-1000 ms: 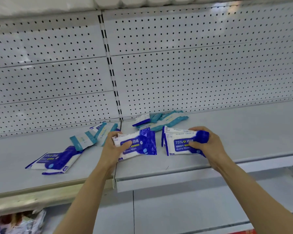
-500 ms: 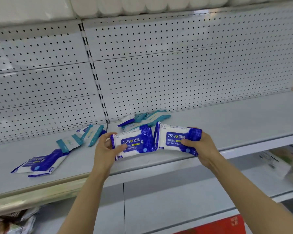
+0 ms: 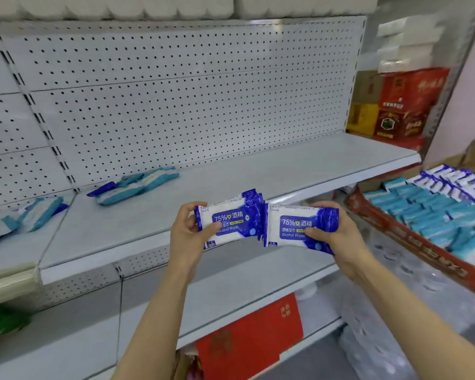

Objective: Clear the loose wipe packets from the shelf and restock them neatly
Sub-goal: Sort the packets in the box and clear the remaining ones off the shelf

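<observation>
Red cartons (image 3: 412, 102) stood stacked at two o'clock, white paper packs (image 3: 406, 42) above them. A red box (image 3: 247, 335) sat at six o'clock, a green bag (image 3: 0, 322) at eight.

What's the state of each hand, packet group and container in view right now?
left hand: grips a blue alcohol wipe packet, held off the shelf.
right hand: grips a second alcohol wipe packet, also in the air.
teal packets: loose heap at the shelf back.
far-left packets: lying scattered.
red box: open, filled with rows of packets.
</observation>
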`<state>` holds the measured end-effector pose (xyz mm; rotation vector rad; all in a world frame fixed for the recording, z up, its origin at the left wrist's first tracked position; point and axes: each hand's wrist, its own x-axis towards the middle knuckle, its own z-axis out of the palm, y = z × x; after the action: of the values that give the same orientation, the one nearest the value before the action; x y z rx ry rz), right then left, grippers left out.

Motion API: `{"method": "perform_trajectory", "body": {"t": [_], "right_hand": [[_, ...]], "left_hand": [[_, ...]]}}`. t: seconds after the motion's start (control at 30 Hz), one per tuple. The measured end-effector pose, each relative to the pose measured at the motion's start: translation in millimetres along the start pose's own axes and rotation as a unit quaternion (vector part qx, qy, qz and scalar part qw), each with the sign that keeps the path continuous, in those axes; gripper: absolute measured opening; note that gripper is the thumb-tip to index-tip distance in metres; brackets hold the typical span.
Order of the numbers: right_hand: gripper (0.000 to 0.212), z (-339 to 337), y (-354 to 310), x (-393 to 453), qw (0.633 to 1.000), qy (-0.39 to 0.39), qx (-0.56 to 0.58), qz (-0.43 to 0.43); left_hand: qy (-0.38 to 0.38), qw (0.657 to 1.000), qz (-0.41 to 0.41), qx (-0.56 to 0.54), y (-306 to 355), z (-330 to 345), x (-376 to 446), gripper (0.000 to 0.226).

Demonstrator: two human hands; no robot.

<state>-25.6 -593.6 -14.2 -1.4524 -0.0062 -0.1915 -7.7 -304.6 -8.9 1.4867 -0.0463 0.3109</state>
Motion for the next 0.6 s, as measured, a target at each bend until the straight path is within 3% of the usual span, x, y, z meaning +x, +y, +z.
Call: {"method": "perform_trajectory", "body": {"t": [0.43,0.6], "right_hand": [[0.046,-233,-11,-56,0.985,0.171,-0.002,0.038],[0.047,-303,-12,-45,0.970,0.238,-0.003,0.052]], "left_hand": [[-0.108,0.992,-0.036,-0.045,-27,251,-44,0.040],[-0.166,0.983,-0.057,-0.062,-46,348,-31,0.054]]}}
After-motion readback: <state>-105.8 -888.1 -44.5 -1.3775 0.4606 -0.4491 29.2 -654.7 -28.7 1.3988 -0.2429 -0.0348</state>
